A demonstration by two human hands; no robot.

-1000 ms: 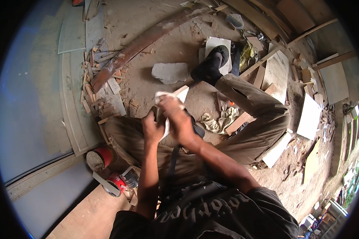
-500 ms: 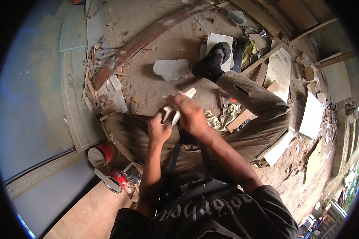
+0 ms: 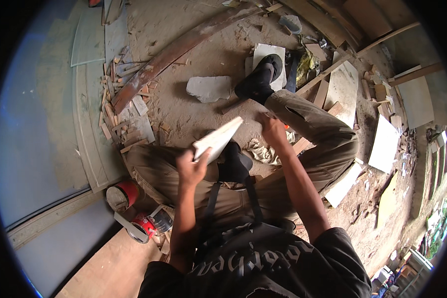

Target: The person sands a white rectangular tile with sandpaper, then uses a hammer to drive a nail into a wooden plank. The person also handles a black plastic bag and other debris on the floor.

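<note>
Pale slab (image 3: 218,140) looked smooth, matt, wood-like; far grey block (image 3: 208,89) looked rough, stone-like. Near left: 2 red cans (image 3: 130,191) appeared metal, slightly glossy. Rag (image 3: 264,153) at right was crumpled matt cloth.

Dirt floor (image 3: 213,67), pale block (image 3: 208,89), reddish beam (image 3: 176,49)

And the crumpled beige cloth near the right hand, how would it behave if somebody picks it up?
The crumpled beige cloth would probably hang floppy, since it lies in loose folds. It is likely light, as it looks thin. Its uneven, bunched shape suggests it would not roll.
</note>
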